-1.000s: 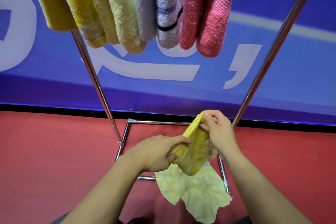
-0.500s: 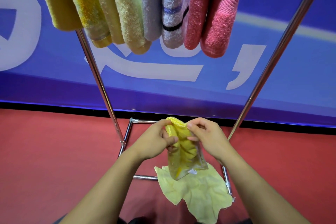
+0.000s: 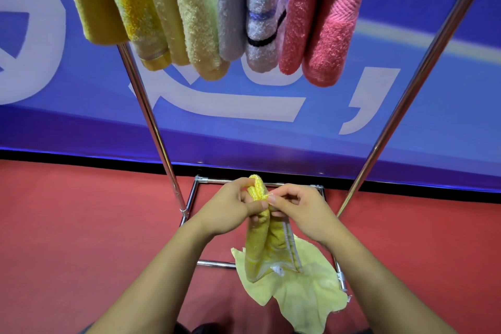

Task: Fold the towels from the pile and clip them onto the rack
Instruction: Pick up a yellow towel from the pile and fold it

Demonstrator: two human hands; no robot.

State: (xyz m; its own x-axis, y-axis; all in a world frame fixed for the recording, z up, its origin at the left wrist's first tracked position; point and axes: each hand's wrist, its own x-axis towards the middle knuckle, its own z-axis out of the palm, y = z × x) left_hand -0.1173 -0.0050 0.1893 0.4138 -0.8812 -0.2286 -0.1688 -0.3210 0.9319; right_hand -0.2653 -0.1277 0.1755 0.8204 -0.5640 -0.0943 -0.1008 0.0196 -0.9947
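Towel (image 3: 260,241) btwn L grip (image 3: 233,211) & R grip (image 3: 295,209), hanging

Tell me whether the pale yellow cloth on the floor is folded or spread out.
Spread out, not folded: the pale yellow cloth lies loose and rumpled on the red floor, its ragged edges showing, partly hidden behind the folded yellow towel.

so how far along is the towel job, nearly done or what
Done: several folded towels, yellow through grey to the pink towels, already hang on the rack. In hand: the left hand and right hand hold a folded yellow towel, not yet clipped. Left: one pale yellow cloth on the floor.
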